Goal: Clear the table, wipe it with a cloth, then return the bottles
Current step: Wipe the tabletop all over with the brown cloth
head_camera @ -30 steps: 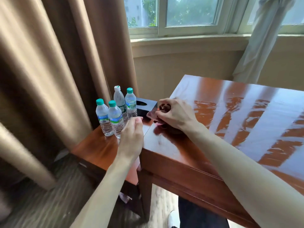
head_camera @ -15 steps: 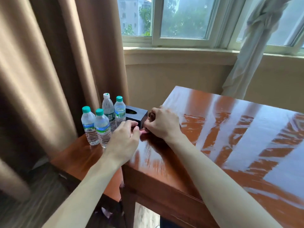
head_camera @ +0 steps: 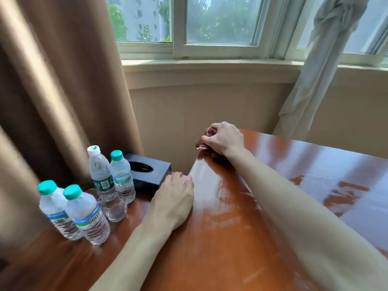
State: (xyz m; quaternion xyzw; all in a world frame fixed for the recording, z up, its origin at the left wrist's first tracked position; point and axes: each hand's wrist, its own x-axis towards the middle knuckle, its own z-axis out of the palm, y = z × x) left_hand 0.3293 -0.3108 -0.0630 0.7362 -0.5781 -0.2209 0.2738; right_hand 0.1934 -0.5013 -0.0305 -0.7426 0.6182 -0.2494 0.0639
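Observation:
Several water bottles stand on the low side table (head_camera: pixel 52 267) at left: two with green caps in front (head_camera: pixel 85 215), one with a white cap (head_camera: pixel 102 181) and a green-capped one (head_camera: pixel 121 177) behind. My right hand (head_camera: pixel 222 139) grips a bunched dark-and-pink cloth (head_camera: pixel 202 146) at the far left corner of the glossy wooden table (head_camera: pixel 241 238). Most of the cloth is hidden under the fingers. My left hand (head_camera: pixel 174 198) rests on the table's left edge with its fingers loosely curled, holding nothing.
A black tissue box (head_camera: pixel 147 173) sits behind the bottles on the side table. Brown curtains (head_camera: pixel 63 91) hang at left, a tied white curtain (head_camera: pixel 321 66) at right. A window and wall run behind the table.
My right hand has slid the cloth along the left edge towards the far corner. My left hand stays on the table's left edge. The camera has moved closer and higher.

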